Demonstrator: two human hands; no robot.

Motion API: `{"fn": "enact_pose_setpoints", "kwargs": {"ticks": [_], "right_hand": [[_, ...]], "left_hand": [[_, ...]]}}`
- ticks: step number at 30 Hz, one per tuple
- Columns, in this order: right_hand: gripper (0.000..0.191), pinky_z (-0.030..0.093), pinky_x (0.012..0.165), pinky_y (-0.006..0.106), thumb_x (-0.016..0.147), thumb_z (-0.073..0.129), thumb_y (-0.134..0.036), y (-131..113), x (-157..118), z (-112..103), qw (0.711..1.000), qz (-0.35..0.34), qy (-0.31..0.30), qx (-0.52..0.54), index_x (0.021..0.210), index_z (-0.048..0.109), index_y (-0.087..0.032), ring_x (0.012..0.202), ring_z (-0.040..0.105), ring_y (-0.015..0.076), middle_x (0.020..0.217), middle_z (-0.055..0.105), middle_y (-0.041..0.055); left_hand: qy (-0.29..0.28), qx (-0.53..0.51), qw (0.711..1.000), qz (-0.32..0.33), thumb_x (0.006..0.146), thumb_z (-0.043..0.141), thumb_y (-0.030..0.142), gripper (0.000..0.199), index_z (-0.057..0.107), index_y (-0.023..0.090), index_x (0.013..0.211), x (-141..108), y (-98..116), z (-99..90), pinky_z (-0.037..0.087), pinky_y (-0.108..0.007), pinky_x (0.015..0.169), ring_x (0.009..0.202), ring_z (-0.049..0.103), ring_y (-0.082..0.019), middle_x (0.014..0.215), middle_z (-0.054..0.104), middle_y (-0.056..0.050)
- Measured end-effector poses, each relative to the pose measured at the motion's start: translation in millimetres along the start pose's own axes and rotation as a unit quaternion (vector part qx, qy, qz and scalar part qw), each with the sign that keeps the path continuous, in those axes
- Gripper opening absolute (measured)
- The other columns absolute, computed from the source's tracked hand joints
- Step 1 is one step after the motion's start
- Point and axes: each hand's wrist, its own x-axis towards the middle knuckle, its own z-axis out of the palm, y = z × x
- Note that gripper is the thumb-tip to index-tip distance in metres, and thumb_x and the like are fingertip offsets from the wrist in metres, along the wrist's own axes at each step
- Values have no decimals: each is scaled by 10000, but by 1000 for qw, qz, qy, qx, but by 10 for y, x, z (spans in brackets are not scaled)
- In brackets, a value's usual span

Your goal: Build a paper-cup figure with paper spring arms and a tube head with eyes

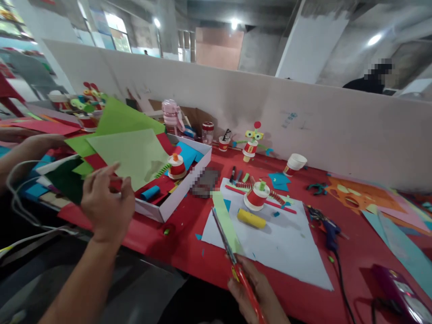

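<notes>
My left hand (108,202) is raised at the near edge of a white box (175,200), fingers curled but apart, with nothing visible between them. Beside it, light green paper (131,153) lies over the box. My right hand (253,288) is closed round red-handled scissors (248,288), blades pointing away. A pale green paper strip (225,220) runs along the blades to my right fingers. Beyond, on a white sheet (286,256), are a yellow paper roll (251,218) and a red-and-white cup figure (257,196) with springy paper arms.
Another person's hands and forearms (30,150) are at the far left. A glue gun (329,227) with a black cord lies right of the white sheet. A finished cup figure (250,147), white cups (296,163) and a pink bottle (171,114) stand near the partition (324,121).
</notes>
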Motion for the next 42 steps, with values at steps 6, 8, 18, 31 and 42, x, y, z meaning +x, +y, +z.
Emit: {"fn": "enact_pose_setpoints", "kwargs": {"ticks": [6,8,18,31,42], "right_hand": [[427,393,570,227,762,748,-345,-214,-312,-256,986,14,-44,-162,1175,704,-249,605,441,124,675,544,-47],[443,435,604,238,763,745,-332,-220,-409,-393,983,15,7,-185,1194,700,-241,640,499,148,725,613,-27],[434,523,880,375,876,554,-370,-96,-474,-1213,907,-3,274,-320,1271,610,-198,1004,705,288,1076,747,117],[411,493,752,336,901,507,-300,-134,-122,-1410,811,82,303,-493,1288,577,-180,942,727,302,1049,749,131],[413,473,701,361,985,407,-325,-145,-54,-1449,747,92,281,-596,1323,526,-120,898,726,333,1015,740,198]], "left_hand": [[-367,-166,897,181,905,470,336,356,704,191,1132,-785,617,275,554,-391,922,1037,695,-255,1142,744,-103],[-406,-149,880,196,877,506,343,404,677,174,1202,-952,731,453,513,-439,990,1150,642,-300,1235,703,-137],[-391,-3,905,167,910,509,378,533,564,45,1322,-956,1058,915,463,-521,984,1203,573,-418,1301,589,-287],[-409,-24,899,154,806,600,218,320,713,99,1081,-881,900,1066,467,-429,970,1097,629,-349,1131,693,-207],[-440,-74,875,189,764,584,152,109,617,229,695,-684,924,878,429,-469,933,1050,613,-320,942,739,-81]]}}
